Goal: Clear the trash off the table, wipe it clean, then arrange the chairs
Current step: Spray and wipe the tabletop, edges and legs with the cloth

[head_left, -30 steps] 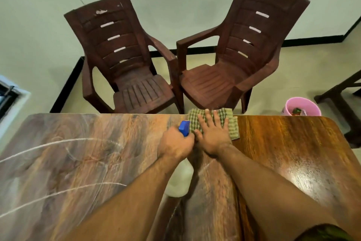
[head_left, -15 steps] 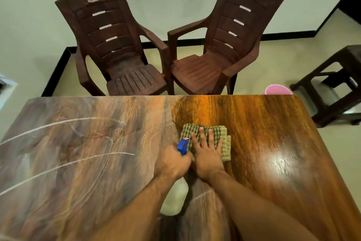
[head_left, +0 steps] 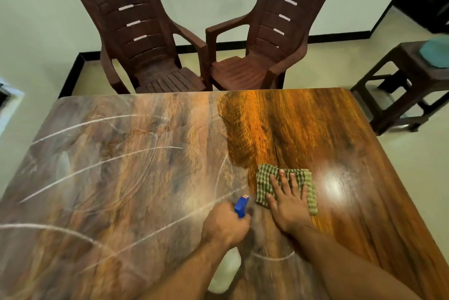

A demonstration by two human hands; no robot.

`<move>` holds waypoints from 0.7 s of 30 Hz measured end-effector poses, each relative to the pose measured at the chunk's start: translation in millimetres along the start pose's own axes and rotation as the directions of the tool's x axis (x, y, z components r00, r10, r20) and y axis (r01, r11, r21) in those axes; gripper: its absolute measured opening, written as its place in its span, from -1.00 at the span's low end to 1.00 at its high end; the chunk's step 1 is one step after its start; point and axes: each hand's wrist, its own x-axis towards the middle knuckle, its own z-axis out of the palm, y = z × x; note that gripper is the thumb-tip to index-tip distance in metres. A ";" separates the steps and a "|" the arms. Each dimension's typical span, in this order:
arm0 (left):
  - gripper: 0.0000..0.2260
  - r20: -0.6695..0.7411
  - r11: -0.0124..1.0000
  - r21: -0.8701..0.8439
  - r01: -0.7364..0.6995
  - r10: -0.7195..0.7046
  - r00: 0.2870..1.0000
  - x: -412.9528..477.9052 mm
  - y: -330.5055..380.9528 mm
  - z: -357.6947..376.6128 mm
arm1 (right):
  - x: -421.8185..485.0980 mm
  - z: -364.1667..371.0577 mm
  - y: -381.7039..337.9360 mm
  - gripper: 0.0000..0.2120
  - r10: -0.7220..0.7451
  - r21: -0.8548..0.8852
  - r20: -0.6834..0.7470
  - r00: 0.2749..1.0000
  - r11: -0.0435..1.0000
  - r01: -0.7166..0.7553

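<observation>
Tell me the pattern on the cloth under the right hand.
The cloth is a green and cream check, seen in the head view.

I'm seeing a home dining room: wooden table [head_left: 121, 178], left armchair [head_left: 145, 39] and right armchair [head_left: 274, 39] just beyond it, stool [head_left: 408, 86] right of it.

Right grip [head_left: 288, 205] flat, fingers spread, pressing green checked cloth [head_left: 264, 183] onto bench [head_left: 121, 178], right of bench centre. Left grip [head_left: 224, 225] just left of cloth, curled round spray bottle [head_left: 241, 206]; blue nozzle points toward bench far edge, white body hangs under forearm. Bench left part dull, crossed by white streaks [head_left: 97, 166]; bench right part glossy, with glare. Beyond bench far edge, side by side: first chair [head_left: 143, 39], second chair [head_left: 269, 39], both brown plastic. Dark stool [head_left: 401, 86] off bench far right corner, pale blue object [head_left: 435, 52] on top.
</observation>
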 end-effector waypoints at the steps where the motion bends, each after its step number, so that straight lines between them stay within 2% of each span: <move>1: -0.76 0.005 1.000 0.002 0.001 -0.001 1.000 -5.7 -3.9 4.5 | -3.5 3.0 -0.9 -0.43 0.048 0.022 -0.009 0.999 0.999 -0.047; 3: -0.77 0.005 1.000 0.003 0.001 -0.001 1.000 -24.6 -12.5 12.1 | -24.2 14.1 -13.5 -0.43 0.060 0.021 -0.022 0.998 0.998 -0.060; 7: -0.77 0.015 1.000 0.010 -0.024 0.024 1.000 -55.7 -24.6 22.6 | -88.2 37.1 -8.5 -0.44 -0.124 -0.076 0.003 0.992 0.989 0.124; 11: -0.75 0.057 0.998 0.026 -0.057 0.055 0.997 -80.5 -28.6 31.9 | -156.3 69.3 -4.2 -0.42 -0.040 -0.051 -0.009 0.999 0.998 0.039; 13: -0.77 0.087 0.997 0.040 -0.064 0.060 0.994 -89.8 -29.7 36.7 | -183.5 85.7 -4.2 -0.41 -0.103 -0.058 0.040 0.994 0.993 0.105; 15: -0.76 0.118 0.996 0.047 -0.081 0.075 0.990 -98.8 -32.9 42.3 | -206.7 96.8 14.4 -0.42 -0.202 -0.145 0.007 0.979 0.969 0.201; 16: -0.76 0.138 0.996 0.041 -0.085 0.078 0.987 -104.4 -35.6 45.9 | -218.3 97.1 28.4 -0.43 -0.197 -0.156 -0.019 0.980 0.969 0.192; 17: -0.77 0.157 0.996 0.040 -0.086 0.079 0.985 -108.4 -37.8 48.0 | -226.4 94.0 39.2 -0.44 -0.134 -0.125 -0.057 0.989 0.984 0.126; 18: -0.78 0.174 0.995 0.047 -0.086 0.077 0.982 -112.9 -40.0 50.6 | -232.7 94.8 47.0 -0.43 -0.008 -0.058 -0.076 0.997 0.998 0.004; 20: -0.78 0.197 0.994 0.071 -0.083 0.068 0.978 -124.1 -46.7 56.5 | -240.9 99.8 43.1 -0.40 0.275 0.089 -0.105 0.956 0.960 -0.266; 21: -0.78 0.196 0.992 0.092 -0.085 0.066 0.978 -128.8 -50.0 58.7 | -239.9 102.6 32.4 -0.41 0.368 0.133 -0.106 0.924 0.926 -0.354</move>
